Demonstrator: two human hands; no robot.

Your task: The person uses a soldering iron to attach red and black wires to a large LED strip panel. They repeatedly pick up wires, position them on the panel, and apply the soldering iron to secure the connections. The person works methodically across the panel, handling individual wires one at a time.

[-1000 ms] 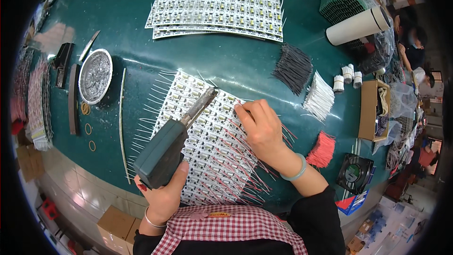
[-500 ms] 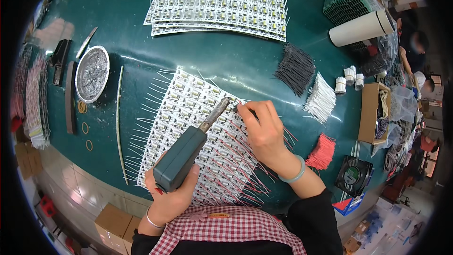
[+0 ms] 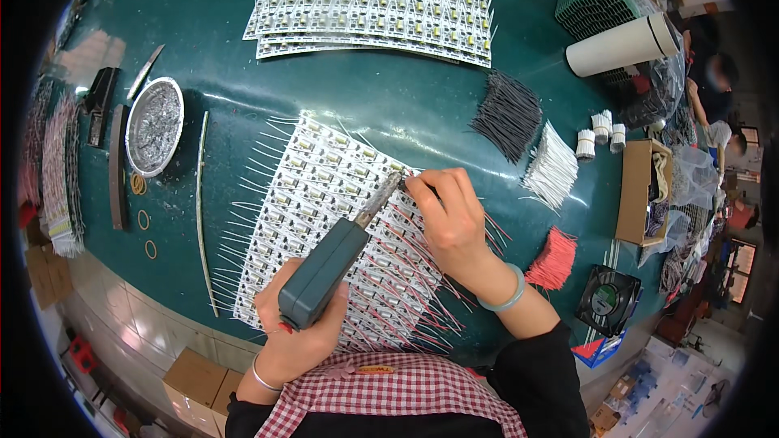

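Left hand (image 3: 299, 347) wraps a dark-green boxy soldering tool (image 3: 323, 274), tip beside the right hand (image 3: 451, 221), fingertips narrowed at the white component-studded panel (image 3: 302, 169), their hold too small to tell

Right side of my green bench (image 3: 178, 40): cream-white flask (image 3: 617, 47) with a dark-rimmed top. Nearer me, an open cardboard box (image 3: 634, 195), well filled; black axial fan (image 3: 604, 300), green hub, toward my edge. On my left, tan rubber bands (image 3: 139, 185): one cluster, two loose. Floor, lower left: brown cartons (image 3: 193, 377). Far right, a co-worker (image 3: 714, 97), dark clothing.
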